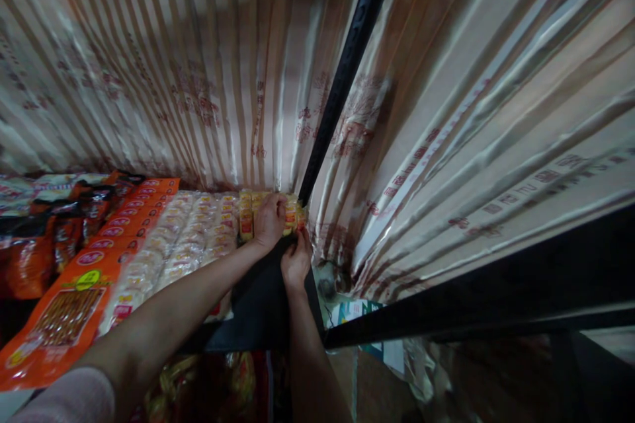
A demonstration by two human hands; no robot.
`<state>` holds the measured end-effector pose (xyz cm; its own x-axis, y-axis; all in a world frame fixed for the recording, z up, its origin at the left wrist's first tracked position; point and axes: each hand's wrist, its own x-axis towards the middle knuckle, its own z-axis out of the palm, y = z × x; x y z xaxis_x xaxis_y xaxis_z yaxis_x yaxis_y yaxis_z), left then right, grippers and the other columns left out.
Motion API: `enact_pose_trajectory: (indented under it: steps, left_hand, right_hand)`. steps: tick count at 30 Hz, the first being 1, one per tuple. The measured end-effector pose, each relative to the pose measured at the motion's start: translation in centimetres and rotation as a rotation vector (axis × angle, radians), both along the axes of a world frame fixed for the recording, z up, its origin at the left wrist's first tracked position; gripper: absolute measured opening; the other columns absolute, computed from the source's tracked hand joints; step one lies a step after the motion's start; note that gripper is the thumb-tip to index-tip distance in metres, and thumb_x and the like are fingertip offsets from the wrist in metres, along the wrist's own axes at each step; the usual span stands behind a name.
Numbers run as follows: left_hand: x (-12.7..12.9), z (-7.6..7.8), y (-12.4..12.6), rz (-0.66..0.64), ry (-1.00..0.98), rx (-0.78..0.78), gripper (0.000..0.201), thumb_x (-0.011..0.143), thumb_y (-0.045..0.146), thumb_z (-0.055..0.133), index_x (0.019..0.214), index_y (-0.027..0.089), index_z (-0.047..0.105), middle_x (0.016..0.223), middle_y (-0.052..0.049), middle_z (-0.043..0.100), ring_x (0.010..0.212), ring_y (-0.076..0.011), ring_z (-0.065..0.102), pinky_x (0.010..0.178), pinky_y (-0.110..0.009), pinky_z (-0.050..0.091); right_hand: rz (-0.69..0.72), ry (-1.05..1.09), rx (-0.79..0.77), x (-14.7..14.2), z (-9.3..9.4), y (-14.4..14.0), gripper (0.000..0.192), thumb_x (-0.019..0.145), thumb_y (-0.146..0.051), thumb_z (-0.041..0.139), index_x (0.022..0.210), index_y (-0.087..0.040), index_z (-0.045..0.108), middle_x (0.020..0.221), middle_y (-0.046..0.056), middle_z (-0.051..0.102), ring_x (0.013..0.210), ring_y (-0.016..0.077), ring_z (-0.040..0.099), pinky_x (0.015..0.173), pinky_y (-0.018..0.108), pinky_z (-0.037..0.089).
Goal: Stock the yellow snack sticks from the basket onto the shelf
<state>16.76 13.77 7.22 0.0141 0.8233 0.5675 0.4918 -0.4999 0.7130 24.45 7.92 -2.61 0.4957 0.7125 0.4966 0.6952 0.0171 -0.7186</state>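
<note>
Single head view looks forward and down, close over a shelf (258,317) corner.

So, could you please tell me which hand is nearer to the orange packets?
Left. The left hand grips yellow packets nearer the orange packets; the right hand is farther away.

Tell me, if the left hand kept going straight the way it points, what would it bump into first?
The left hand already rests on the yellow snack packets. Straight past them it would probably meet the striped plastic sheet behind the shelf, though depth is hard to judge.

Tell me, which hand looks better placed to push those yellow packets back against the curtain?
Probably the left hand: it lies on the yellow packets. The right hand sits lower, at their near edge.
</note>
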Motion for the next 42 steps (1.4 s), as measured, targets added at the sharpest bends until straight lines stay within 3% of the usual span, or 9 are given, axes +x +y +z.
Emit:
enact_pose_trajectory:
  steps: [9,15,22,29,42]
  left_hand:
    - [2.3,-0.6,-0.7,-0.052,0.022,-0.138,0.017,0.078,0.005,0.047,0.084,0.018,0.057,0.088,-0.003,0.061,0.085,-0.0151,0.058,0.084,-0.030,0.047]
    - [2.6,-1.1,-0.2,-0.060,0.050,-0.130,0.017,0.079,0.005,0.047,0.082,0.016,0.058,0.085,-0.004,0.062,0.084,-0.0150,0.058,0.082,-0.029,0.047]
    - [2.0,-1.0,0.1,-0.015,0.131,-0.140,0.017,0.080,0.006,0.047,0.082,0.018,0.058,0.087,-0.003,0.063,0.085,-0.0148,0.059,0.082,-0.028,0.047]
    - [2.7,-1.7,-0.3,-0.057,0.173,-0.194,0.017,0.082,0.009,0.046,0.085,0.017,0.060,0.089,-0.004,0.065,0.084,-0.0151,0.060,0.079,-0.028,0.048]
    - [3.4,-1.6,-0.1,-0.137,0.215,-0.276,0.020,0.083,0.011,0.045,0.085,0.016,0.064,0.084,-0.004,0.067,0.081,-0.0149,0.062,0.079,-0.028,0.049]
  right_hand:
    - [-0.109,0.102,-0.067,-0.7,1.8,-0.7,0.049,0.077,-0.011,0.034,0.121,-0.001,0.051,0.120,0.023,0.057,0.115,0.0277,0.052,0.097,0.042,0.039]
    - [-0.144,0.153,-0.119,-0.4,3.4,-1.9,0.046,0.079,-0.018,0.038,0.122,-0.006,0.048,0.096,0.016,0.068,0.089,0.0255,0.063,0.079,0.035,0.045]
    - [-0.212,0.230,-0.086,0.0,4.4,-2.5,0.029,0.080,-0.026,0.044,0.104,-0.011,0.052,0.074,0.008,0.063,0.068,0.0221,0.060,0.065,0.031,0.043]
    - [-0.085,0.132,-0.019,-0.2,4.3,-2.3,0.030,0.080,-0.019,0.039,0.104,-0.010,0.056,0.103,0.016,0.060,0.102,0.0237,0.054,0.089,0.036,0.040]
    - [-0.042,0.048,-0.053,-0.8,2.4,-1.6,0.051,0.076,-0.014,0.039,0.126,-0.006,0.047,0.126,0.019,0.053,0.120,0.0261,0.047,0.099,0.042,0.037]
